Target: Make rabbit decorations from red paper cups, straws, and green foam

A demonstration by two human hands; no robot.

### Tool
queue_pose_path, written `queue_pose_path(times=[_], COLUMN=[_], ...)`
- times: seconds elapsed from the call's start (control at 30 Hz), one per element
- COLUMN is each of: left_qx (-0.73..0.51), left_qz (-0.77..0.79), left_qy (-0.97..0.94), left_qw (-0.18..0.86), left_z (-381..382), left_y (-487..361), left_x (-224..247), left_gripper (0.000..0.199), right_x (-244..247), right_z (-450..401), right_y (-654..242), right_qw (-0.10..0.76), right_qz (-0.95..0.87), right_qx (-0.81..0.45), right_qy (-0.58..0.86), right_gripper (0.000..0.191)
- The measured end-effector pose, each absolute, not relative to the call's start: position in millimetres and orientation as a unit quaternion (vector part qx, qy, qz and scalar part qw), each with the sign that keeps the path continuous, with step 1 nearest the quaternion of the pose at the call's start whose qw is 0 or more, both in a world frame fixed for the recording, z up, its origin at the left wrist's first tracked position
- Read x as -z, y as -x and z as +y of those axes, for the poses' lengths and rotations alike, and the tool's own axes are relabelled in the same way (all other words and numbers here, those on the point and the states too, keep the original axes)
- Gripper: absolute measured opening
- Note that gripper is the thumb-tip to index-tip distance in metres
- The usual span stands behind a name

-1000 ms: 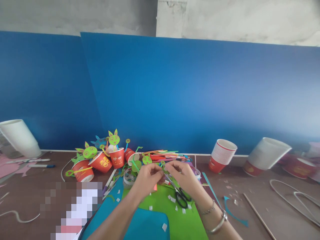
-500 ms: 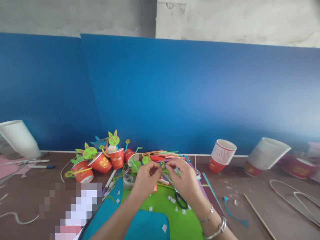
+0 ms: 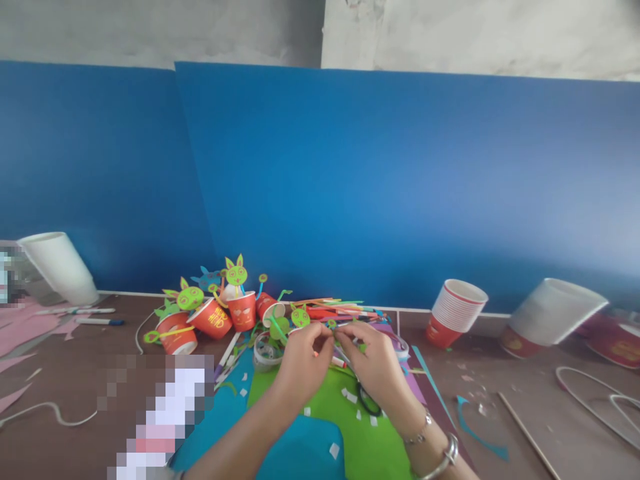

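Observation:
Above the green sheet [image 3: 375, 443], my left hand [image 3: 306, 363] and my right hand [image 3: 374, 360] meet with fingertips pinched together. A small green paper piece [image 3: 331, 325] shows at the fingertips of both hands; its shape is mostly hidden. Just behind my left hand is a green paper animal face [image 3: 300, 316]. Scissors with black handles [image 3: 369, 400] lie partly under my right hand. A roll of clear tape [image 3: 267, 351] stands beside my left hand, and a marker with a red end [image 3: 339, 362] lies below the fingers.
Red paper cups with animal faces [image 3: 213, 318] stand or lie at the back left. A stack of cups [image 3: 456, 313] is at the right, near a thin wooden stick [image 3: 527, 433] and a white cord [image 3: 590, 407]. Colored straws [image 3: 345, 310] lie along the blue partition [image 3: 375, 187].
My hands have drawn closer together, their fingertips now meeting at the small green paper piece. The whole view has shifted slightly, with the table things appearing farther right.

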State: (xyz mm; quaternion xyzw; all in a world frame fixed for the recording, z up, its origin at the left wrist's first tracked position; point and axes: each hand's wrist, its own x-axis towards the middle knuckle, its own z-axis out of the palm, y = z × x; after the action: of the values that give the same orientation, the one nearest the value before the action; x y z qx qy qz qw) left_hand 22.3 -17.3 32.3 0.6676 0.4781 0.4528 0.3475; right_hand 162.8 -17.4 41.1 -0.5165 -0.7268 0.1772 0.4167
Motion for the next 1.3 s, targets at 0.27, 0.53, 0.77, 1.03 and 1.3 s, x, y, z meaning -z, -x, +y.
queue_pose_path(times=[0.27, 0.53, 0.77, 1.03, 1.3], left_qx=[-0.463, -0.462, -0.459, -0.465, -0.43], left_qz=[0.474, 0.473, 0.464, 0.461, 0.471], left_qy=[-0.658, -0.655, -0.64, -0.65, -0.761], left_qw=[0.359, 0.366, 0.406, 0.385, 0.117], left_z=[-15.8, -15.6, -13.2, -12.6, -13.0], left_y=[-21.9, -21.9, -22.8, -18.4, -13.6], left_x=[-29.4, -28.9, -27.2, -26.4, -26.0], left_gripper=[0.013, 0.014, 0.012, 0.011, 0.012], right_x=[-42.1, -38.8, -41.6, -43.3, -37.2], right_z=[-19.2, -18.5, -18.6, -8.9, -1.7], right_y=[-161.6, -162.3, -161.0, -174.1, -187.2], right_qw=[0.419, 0.413, 0.415, 0.42, 0.336], right_qz=[-0.734, -0.753, -0.733, -0.67, -0.703], right_qx=[-0.158, -0.097, -0.133, -0.199, -0.13], right_qy=[0.51, 0.503, 0.523, 0.578, 0.613], right_gripper=[0.02, 0.018, 0.018, 0.021, 0.009])
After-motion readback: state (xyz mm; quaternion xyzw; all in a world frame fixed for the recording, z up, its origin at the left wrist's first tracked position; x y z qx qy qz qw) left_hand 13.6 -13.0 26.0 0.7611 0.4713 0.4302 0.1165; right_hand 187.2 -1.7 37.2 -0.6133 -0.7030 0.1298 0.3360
